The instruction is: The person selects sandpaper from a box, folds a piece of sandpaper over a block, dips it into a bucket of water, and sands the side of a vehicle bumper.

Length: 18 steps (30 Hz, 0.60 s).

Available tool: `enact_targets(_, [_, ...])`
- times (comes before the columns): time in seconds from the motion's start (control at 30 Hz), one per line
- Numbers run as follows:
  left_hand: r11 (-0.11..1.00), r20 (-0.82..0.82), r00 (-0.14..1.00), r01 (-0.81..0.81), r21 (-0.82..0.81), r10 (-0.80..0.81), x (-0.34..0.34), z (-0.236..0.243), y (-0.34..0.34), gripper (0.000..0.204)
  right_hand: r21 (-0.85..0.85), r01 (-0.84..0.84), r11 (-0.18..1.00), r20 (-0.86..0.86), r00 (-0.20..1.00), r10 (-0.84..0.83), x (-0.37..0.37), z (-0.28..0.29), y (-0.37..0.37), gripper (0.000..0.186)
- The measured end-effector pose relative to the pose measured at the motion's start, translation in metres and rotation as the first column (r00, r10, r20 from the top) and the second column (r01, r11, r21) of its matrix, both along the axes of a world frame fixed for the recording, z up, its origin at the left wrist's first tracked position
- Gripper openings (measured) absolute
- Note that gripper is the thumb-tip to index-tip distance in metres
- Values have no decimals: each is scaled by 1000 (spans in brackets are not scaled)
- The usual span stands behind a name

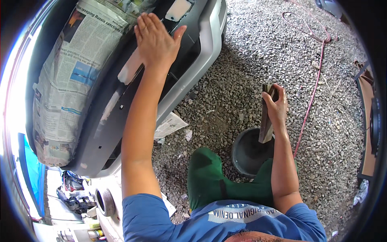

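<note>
My left hand (158,42) lies flat on a dark grey car bumper (161,94), fingers stretched out and thumb spread. Light pinkish filler patches (130,68) show on the bumper beside and below the palm. Newspaper (90,52) covers the headlight area to the left of that hand. Over the gravel on the right, my right hand (278,105) grips the upper end of a long wooden block (265,125), thumb on one side and fingers on the other. The block's lower end hangs over a round black basin (244,155); whether they touch I cannot tell.
Grey gravel (225,105) covers the ground. A pink hose (311,101) runs along the right and coils at the far side. A framed panel (366,125) stands at the right edge. A tyre (105,201) and assorted items lie at lower left. My green-trousered knees (205,173) flank the basin.
</note>
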State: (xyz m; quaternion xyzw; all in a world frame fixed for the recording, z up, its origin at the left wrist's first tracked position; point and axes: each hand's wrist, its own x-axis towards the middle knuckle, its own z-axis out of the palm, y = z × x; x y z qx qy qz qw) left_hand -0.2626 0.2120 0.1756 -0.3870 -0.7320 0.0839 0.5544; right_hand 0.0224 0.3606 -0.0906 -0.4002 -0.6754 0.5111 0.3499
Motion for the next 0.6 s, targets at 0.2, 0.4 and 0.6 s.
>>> enact_targets(0.2, [975,198,958,219,-42,-206,3,-8,51,96,-74,-32,997,-32,999,29,5,19,-13,57])
enact_targets(0.4, [881,825,517,471,-49,-230,110,-107,94,51,25,151,988,-92,985,-148,26,4,22,60])
enact_targets(0.6, [522,740,70,665,-535,669,247,-308,7,41,70,232,970,-142,965,-221,38,5,27,61])
